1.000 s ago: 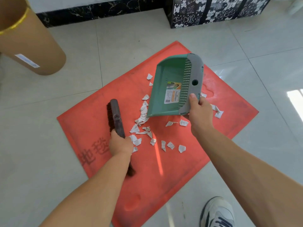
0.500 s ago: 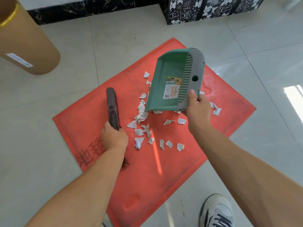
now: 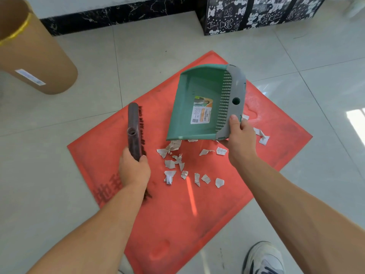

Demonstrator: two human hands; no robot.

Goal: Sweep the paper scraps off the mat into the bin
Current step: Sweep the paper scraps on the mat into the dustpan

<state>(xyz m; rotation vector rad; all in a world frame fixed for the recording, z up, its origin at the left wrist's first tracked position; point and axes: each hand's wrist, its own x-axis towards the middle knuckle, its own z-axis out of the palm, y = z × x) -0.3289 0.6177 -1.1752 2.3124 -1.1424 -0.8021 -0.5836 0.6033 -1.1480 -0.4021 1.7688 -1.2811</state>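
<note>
A red mat (image 3: 177, 220) lies on the tiled floor. Several white paper scraps (image 3: 178, 165) are scattered across its middle, and a few more scraps (image 3: 261, 135) lie to the right of my right hand. My left hand (image 3: 134, 171) is shut on a dark brown brush (image 3: 134, 131), which lies left of the scraps with its bristles facing them. My right hand (image 3: 240, 139) grips the grey rear edge of a green dustpan (image 3: 199, 103). The pan is tilted, with its lip touching the mat just beyond the scraps.
A tall brown cardboard bin (image 3: 33, 56) stands on the floor at the far left. Black patterned boxes (image 3: 256, 12) and a black skirting run along the back wall. My shoe (image 3: 264, 258) rests on the floor at the mat's near right edge.
My left hand pulled the brush left, away from the scraps. The dustpan shifted left over the far scraps, covering some of them. Several scraps now lie spread out between brush and pan.
</note>
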